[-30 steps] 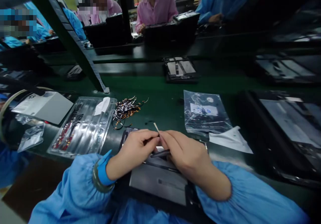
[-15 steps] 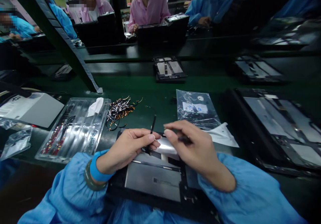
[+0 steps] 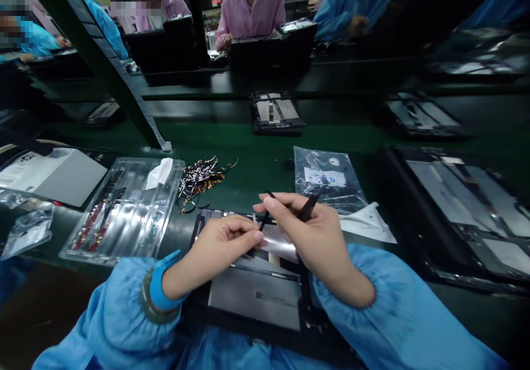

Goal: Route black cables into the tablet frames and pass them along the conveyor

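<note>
A long green table (image 3: 256,160) runs left to right, with other people in pink and blue coats seated at its far side. Near the person lies an opened flat device (image 3: 254,290), its grey inner plate facing up so the parts inside can be reached. To the right sits another opened unit (image 3: 467,204), and a third (image 3: 275,110) waits further off. A clear plastic tray (image 3: 124,210) lies to the left within easy reach, and a clear bag (image 3: 327,179) lies just beyond the hands. A heap of small cables (image 3: 201,179) sits beside the tray.

Both hands meet above the near device. The left hand (image 3: 221,246) is curled, thumb and forefinger pinched on a thin dark strip (image 3: 265,218). The right hand (image 3: 314,234) grips a slim black tool (image 3: 308,209), probably tweezers, and its forefinger touches the strip's upper end.
</note>
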